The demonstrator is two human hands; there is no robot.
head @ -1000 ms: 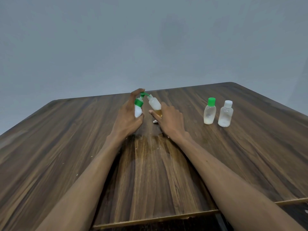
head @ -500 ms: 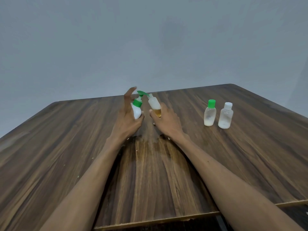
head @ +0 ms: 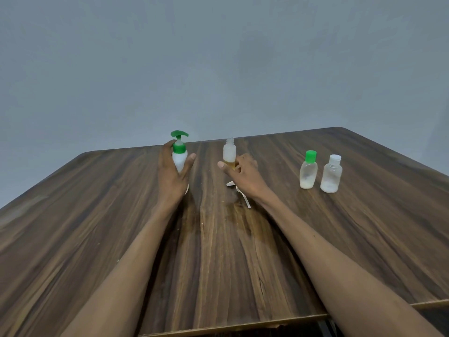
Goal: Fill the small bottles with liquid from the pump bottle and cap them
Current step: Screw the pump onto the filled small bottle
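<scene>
- While the two bottles had been pressed nozzle-to-neck a second earlier, they now stood apart: left hand (head: 173, 173) had pulled the pump bottle (head: 179, 155) off to the left, right hand (head: 243, 175) kept the open small bottle (head: 229, 152) upright near centre.
- Left grip: fingers and thumb wrapped round the pump bottle's white body, green pump head clear above the hand, no finger on it.
- Right grip: fingers curled round the small bottle's lower part; neck open, no cap; a little amber liquid showed at the bottom, mostly hidden by fingers.
- Whether either bottle rested on the wooden surface (head: 97, 215) or hung just above it couldn't be told.
- Small white piece (head: 240, 190) lay on the surface by the right wrist, maybe the missing cap; too unclear.
- Green-capped bottle (head: 308, 170) and white-capped bottle (head: 331, 173) stood side by side to the right, well apart from the hands, both closed.
- Judgement: pumping on this bottle looked paused or finished; capping likely next, fill level low.
</scene>
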